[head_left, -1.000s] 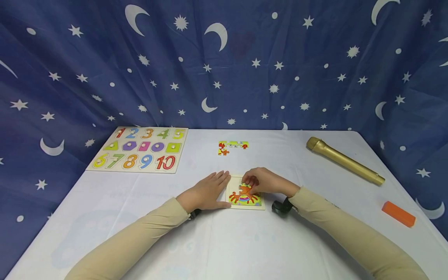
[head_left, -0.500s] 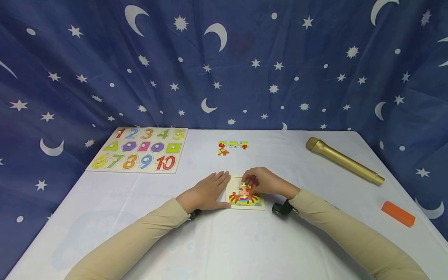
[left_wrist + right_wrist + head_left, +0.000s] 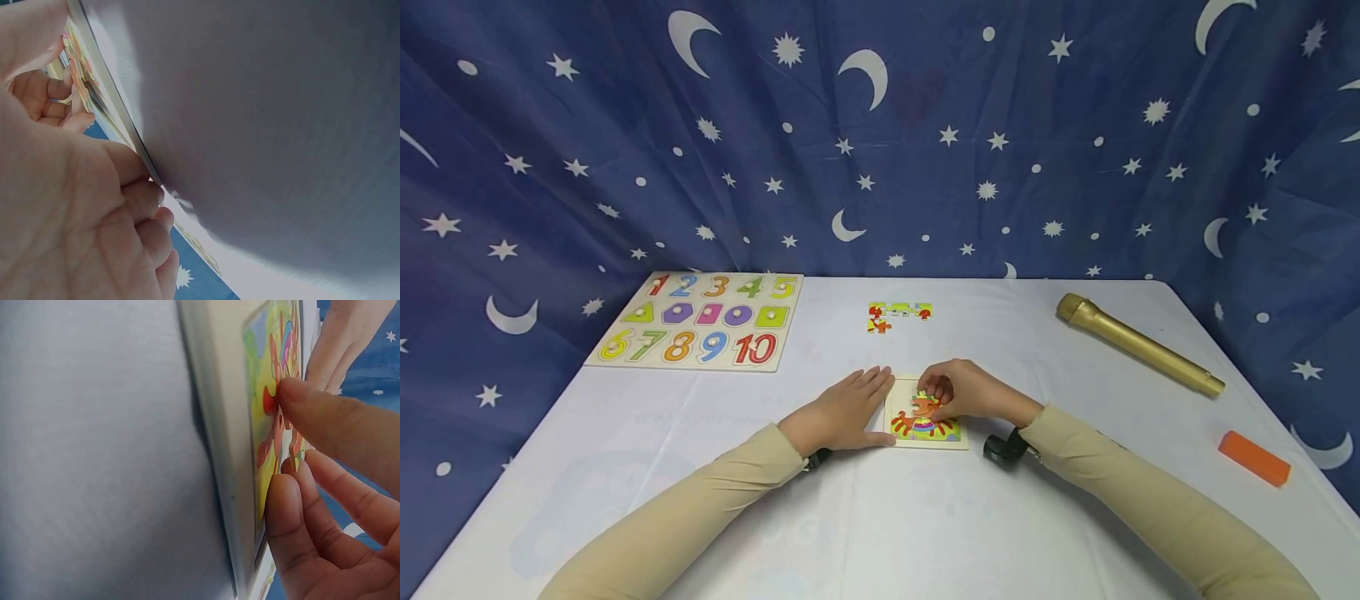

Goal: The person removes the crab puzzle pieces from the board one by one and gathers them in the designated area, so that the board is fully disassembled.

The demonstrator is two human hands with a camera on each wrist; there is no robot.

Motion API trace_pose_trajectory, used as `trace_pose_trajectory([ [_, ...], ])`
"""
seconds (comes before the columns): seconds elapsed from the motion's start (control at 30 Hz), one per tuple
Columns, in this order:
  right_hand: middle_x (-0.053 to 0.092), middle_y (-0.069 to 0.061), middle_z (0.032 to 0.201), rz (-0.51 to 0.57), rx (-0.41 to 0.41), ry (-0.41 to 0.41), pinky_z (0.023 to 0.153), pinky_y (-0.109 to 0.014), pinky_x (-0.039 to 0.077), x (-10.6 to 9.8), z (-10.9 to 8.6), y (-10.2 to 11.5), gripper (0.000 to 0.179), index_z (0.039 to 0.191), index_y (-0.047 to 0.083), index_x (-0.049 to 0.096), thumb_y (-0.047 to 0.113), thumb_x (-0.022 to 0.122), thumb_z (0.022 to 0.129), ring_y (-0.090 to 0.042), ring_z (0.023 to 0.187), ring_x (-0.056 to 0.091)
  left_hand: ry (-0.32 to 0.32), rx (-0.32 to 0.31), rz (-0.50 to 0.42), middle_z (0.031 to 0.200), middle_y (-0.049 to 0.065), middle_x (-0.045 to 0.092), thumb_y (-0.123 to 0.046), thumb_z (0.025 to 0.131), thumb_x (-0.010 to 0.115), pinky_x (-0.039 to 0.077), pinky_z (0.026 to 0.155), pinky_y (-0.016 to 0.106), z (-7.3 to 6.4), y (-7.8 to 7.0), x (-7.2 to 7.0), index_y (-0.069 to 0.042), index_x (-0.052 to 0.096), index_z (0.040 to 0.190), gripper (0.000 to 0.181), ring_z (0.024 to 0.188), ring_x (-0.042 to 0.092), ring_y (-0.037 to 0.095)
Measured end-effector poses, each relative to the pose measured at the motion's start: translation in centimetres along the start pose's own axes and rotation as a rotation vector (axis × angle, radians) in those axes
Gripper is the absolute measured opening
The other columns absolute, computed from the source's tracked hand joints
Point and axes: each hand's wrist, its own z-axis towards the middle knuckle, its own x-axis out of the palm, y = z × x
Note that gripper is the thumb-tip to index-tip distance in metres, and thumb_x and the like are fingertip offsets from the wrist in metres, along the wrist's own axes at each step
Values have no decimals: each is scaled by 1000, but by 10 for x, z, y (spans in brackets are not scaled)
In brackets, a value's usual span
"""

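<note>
A square wooden jigsaw tray with a crab picture lies in the middle of the table, its lower part filled with pieces. My left hand lies with fingers stretched out along the tray's left edge; in the left wrist view its fingertips touch that edge. Over the tray's upper right, my right hand pinches an orange puzzle piece between thumb and fingers. In the right wrist view that puzzle piece stands slightly off the tray. My right fingers hide the tray's upper right corner.
Several loose puzzle pieces lie together behind the tray. A wooden number-and-shape board lies at the back left. To the right are a gold microphone and an orange block. A blue starry cloth hangs behind the table.
The orange puzzle piece has shifted and tilted slightly in my right fingers above the tray. My left hand has stayed in place.
</note>
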Motion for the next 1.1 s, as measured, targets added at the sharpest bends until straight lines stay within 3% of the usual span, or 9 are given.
trace_pose_trajectory([
  [0.4, 61, -4, 81, 47, 19, -15, 61, -16, 50, -4, 0, -1, 35, 102, 2, 66, 11, 81, 72, -8, 69, 53, -1, 8, 10, 159, 8, 13, -65, 89, 43, 14, 121, 35, 0, 0, 0, -5, 16, 151, 90, 147, 13, 21],
  [0.8, 64, -9, 88, 237, 114, -70, 66, -17, 52, -14, 9, -18, 43, 110, 0, 66, 10, 81, 72, -12, 73, 57, 8, 2, -3, 159, 7, 13, -66, 88, 44, 14, 121, 35, 2, 0, 1, -7, 16, 151, 91, 147, 12, 21],
  [1.1, 66, -9, 93, 275, 174, -114, 72, -19, 53, -30, 34, -27, 42, 112, 0, 66, 7, 79, 73, -11, 78, 58, -7, 11, -3, 159, 8, 14, -65, 88, 43, 15, 121, 36, 0, 0, 1, -6, 16, 151, 90, 147, 13, 22],
])
